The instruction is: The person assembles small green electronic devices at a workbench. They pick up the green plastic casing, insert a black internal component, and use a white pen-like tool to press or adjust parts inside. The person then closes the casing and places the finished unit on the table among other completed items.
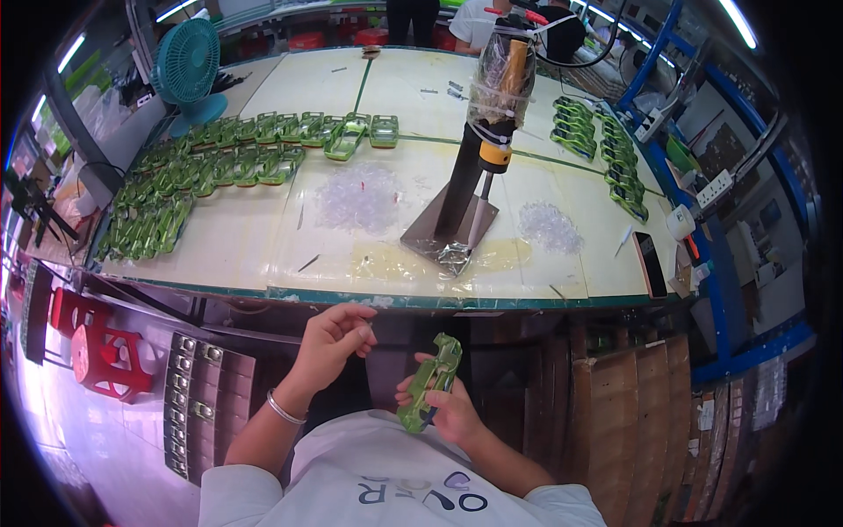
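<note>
My right hand (450, 411) grips a green plastic toy car shell (430, 385) in front of my body, below the table's edge. The shell is tilted upright, with window-like openings along it. To its left is my left hand (338, 341), raised near the table edge with thumb and fingertips pinched together. Something tiny seems to be at those fingertips, too small to make out. The two hands are apart. Ahead on the table lie a pile of small clear plastic pieces (358, 198) and a smaller clear pile (551, 227).
A black upright press-like tool (457, 193) on a metal base stands mid-table. Rows of green shells (241, 165) lie at left, more shells (622, 162) at right. A teal fan (187, 70) stands far left, a phone (650, 264) near right. Red stools (104, 360) are left below.
</note>
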A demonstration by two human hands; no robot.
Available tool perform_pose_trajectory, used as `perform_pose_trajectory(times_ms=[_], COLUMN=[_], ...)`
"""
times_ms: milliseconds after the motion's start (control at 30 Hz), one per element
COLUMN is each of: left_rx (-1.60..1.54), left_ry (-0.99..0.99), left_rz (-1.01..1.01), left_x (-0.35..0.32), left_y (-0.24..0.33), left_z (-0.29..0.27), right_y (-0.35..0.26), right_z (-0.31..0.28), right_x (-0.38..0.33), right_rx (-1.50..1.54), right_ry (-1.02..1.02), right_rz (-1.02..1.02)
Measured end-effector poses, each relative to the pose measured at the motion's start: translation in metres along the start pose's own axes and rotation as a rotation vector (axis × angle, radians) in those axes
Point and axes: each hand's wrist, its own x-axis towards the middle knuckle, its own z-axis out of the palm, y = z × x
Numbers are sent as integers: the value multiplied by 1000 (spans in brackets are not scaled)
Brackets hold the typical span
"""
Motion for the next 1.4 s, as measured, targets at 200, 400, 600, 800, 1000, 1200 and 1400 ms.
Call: perform_pose_trajectory(times_ms=[200, 400, 600, 800, 1000, 1200, 1400], left_rx=[-107, -84, 254, 444, 524, 565, 652], left_ry=[-111, -205, -241, -225, -243, -214, -232], left_rz=[33, 157, 426, 437, 475, 536, 662], left_x=[-14, -26, -22, -21, -19, -18, -13], left_y=[11, 22, 20, 21, 22, 15, 17], left_z=[19, 35, 45, 44, 41, 44, 42], right_y=[-34, -55, -57, -58, -63, -64, -60], right_z=[2, 16, 19, 19, 19, 16, 11], right_x=[-3, -8, -10, -9, -9, -12, -11], right_rx=[-465, -956, -1100, -1185, -1297, -1244, -1173], right_ry=[64, 125, 166, 172, 185, 161, 155], right_rz=[-208, -393, -484, -542, -585, -519, -476])
